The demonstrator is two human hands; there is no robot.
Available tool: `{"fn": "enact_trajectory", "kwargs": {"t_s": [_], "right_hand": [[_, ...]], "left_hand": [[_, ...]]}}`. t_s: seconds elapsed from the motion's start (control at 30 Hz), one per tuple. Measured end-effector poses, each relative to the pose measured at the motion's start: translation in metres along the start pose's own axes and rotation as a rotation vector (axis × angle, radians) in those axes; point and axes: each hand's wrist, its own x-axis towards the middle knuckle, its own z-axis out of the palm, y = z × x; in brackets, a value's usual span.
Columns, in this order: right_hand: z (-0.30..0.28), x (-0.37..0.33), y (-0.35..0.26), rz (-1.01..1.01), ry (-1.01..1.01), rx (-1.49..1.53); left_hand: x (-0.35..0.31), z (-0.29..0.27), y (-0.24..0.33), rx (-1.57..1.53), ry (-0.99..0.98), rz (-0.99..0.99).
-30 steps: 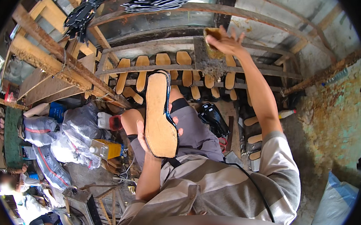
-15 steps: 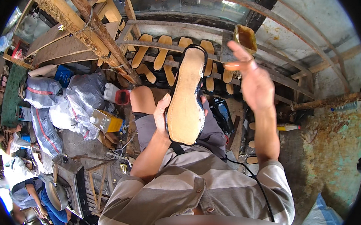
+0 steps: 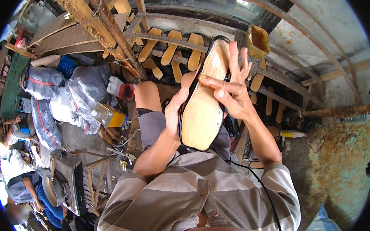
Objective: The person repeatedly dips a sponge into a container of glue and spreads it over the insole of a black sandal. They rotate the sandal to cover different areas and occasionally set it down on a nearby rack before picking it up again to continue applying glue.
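Note:
A shoe with black edges is held sole side up over my lap, its pale tan bottom facing me. My left hand grips it along the left edge, thumb on the near side; the other fingers are hidden beneath. My right hand is open, fingers spread, and its index fingertip rests on the middle of the sole. Wet amber glue coats that finger. A shiny wet patch shows on the sole's narrow far end. A square tub of amber glue sits on the rack beyond my right hand.
Several shoes with tan soles stand upturned in the wooden rack ahead. On the left lie wrapped plastic sacks and a yellow-filled jug. Other people sit at lower left. A bottle lies on the right.
My right hand has come down and left from near the glue tub, and its index finger now touches the sole. The shoe has tilted, its far end leaning right. A shiny patch shows there now.

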Motion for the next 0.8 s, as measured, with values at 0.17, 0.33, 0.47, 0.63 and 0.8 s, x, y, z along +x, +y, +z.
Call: {"fn": "enact_trajectory", "kwargs": {"t_s": [0.17, 0.33, 0.47, 0.63, 0.8], "right_hand": [[0.015, -0.019, -0.015, -0.149, 0.025, -0.166], [0.018, -0.025, -0.017, -0.315, 0.031, -0.241], [0.019, -0.029, -0.023, -0.438, 0.043, -0.241], [0.019, -0.035, -0.033, -0.434, -0.046, -0.204], [0.010, -0.015, -0.014, 0.010, -0.004, -0.384]], "left_hand": [[0.011, 0.004, 0.000, -0.115, 0.190, 0.078], [0.019, -0.005, 0.000, -0.018, 0.253, 0.039], [0.019, -0.013, 0.004, -0.126, 0.172, -0.025], [0.010, -0.013, 0.012, -0.174, 0.076, -0.019], [-0.008, -0.002, 0.007, -0.188, -0.033, 0.041]]}}
